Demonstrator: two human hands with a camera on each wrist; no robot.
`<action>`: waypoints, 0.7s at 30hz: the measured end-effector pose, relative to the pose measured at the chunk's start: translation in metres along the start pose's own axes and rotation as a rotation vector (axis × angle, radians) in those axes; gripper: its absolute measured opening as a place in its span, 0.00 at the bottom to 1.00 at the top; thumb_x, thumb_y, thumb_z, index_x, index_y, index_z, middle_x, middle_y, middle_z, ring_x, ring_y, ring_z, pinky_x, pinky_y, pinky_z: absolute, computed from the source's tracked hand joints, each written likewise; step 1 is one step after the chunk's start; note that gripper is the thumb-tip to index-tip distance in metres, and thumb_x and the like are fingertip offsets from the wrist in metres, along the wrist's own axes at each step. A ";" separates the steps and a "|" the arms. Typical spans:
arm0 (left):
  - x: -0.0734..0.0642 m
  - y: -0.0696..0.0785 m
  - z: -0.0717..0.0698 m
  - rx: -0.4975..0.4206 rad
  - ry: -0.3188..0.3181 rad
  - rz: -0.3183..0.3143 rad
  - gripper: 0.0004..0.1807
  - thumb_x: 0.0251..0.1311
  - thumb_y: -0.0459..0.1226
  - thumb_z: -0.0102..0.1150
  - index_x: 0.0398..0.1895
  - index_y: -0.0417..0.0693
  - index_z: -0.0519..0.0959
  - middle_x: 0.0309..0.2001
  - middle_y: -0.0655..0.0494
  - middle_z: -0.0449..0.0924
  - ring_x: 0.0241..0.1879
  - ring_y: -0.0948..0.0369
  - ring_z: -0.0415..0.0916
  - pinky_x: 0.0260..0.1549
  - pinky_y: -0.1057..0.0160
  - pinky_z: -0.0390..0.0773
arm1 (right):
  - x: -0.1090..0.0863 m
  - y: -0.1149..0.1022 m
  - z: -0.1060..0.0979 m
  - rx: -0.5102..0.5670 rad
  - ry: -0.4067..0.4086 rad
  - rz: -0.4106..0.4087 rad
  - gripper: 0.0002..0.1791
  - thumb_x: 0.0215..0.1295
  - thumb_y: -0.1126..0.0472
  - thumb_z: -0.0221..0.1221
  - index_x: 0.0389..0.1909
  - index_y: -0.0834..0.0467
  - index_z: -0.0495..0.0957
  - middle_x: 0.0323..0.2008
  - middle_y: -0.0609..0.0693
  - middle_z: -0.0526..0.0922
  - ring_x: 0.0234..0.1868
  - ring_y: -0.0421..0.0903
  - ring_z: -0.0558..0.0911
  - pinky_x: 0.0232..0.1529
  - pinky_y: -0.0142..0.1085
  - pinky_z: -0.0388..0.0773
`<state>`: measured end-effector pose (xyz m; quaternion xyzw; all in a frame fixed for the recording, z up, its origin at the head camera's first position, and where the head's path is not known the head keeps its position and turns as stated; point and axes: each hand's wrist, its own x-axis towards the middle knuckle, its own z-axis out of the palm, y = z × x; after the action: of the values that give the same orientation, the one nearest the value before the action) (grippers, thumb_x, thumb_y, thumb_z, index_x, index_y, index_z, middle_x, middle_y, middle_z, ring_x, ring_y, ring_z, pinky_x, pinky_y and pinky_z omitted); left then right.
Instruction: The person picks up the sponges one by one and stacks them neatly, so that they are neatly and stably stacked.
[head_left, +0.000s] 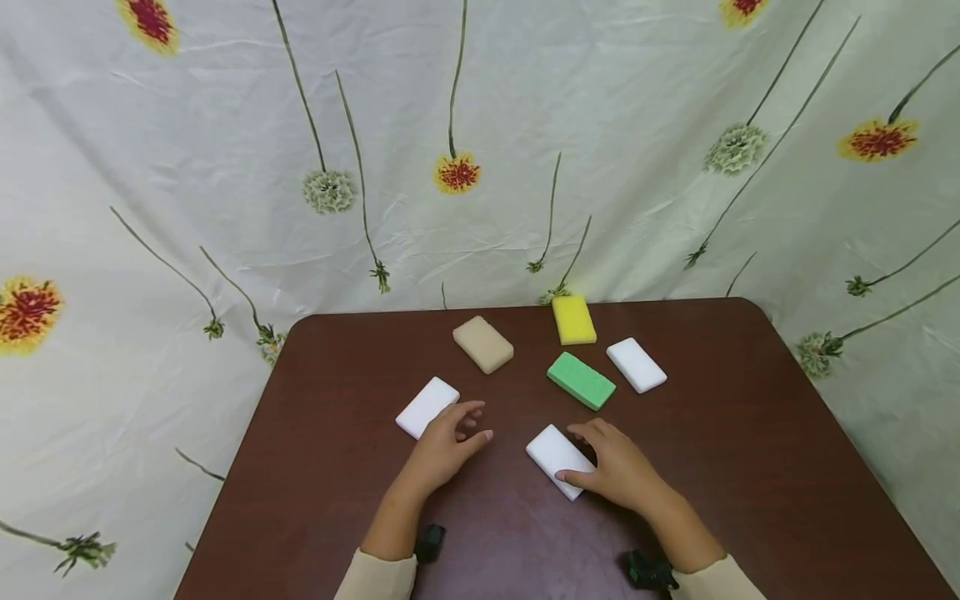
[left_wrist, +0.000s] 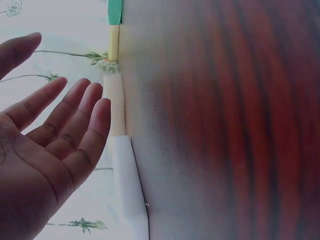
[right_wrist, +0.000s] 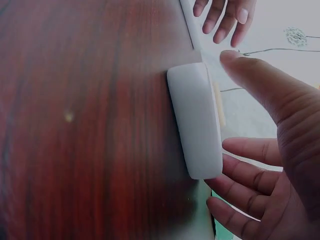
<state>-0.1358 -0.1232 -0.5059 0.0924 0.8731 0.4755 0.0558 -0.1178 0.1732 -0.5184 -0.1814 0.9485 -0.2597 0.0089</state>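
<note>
In the head view, a white sponge block [head_left: 553,457] lies flat near the middle of the table. Over its right end hovers my right hand [head_left: 621,473], thumb and fingers spread around it. In the right wrist view that white block [right_wrist: 195,122] stands beside the spread fingers, and no firm grip shows; whether a fingertip touches it I cannot tell. My left hand [head_left: 441,454] is held with relaxed, apart fingers, partly covering another white sponge block [head_left: 422,407]. Nothing sits in the left palm in the left wrist view.
Farther back on the dark brown table [head_left: 337,500] lie a beige sponge [head_left: 483,344], a yellow sponge [head_left: 573,321], a green sponge [head_left: 581,381] and a third white block [head_left: 637,365]. Behind the table's back edge hangs a flowered white cloth [head_left: 637,125].
</note>
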 end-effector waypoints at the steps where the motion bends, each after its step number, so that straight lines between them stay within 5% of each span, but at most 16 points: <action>1: 0.000 0.000 0.001 -0.002 -0.007 -0.001 0.28 0.65 0.43 0.66 0.66 0.45 0.75 0.59 0.47 0.80 0.56 0.54 0.78 0.52 0.51 0.79 | 0.000 -0.001 0.001 -0.003 0.000 -0.006 0.39 0.51 0.39 0.74 0.60 0.58 0.79 0.50 0.50 0.82 0.49 0.47 0.81 0.50 0.46 0.79; 10: -0.001 -0.003 0.006 -0.028 -0.057 -0.005 0.28 0.64 0.44 0.67 0.65 0.44 0.76 0.54 0.48 0.82 0.52 0.56 0.80 0.50 0.57 0.81 | 0.002 -0.002 0.006 0.000 -0.026 -0.024 0.40 0.48 0.40 0.76 0.60 0.56 0.79 0.50 0.50 0.80 0.52 0.49 0.80 0.50 0.47 0.78; 21: -0.002 -0.002 0.008 -0.121 -0.112 -0.050 0.28 0.62 0.41 0.68 0.65 0.44 0.76 0.55 0.47 0.80 0.52 0.56 0.80 0.51 0.62 0.80 | 0.009 -0.004 0.013 0.037 -0.001 -0.080 0.38 0.50 0.48 0.77 0.62 0.58 0.79 0.45 0.48 0.77 0.46 0.44 0.77 0.43 0.35 0.76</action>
<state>-0.1327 -0.1179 -0.5117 0.0935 0.8403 0.5198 0.1221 -0.1236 0.1608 -0.5272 -0.2189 0.9356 -0.2771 0.0023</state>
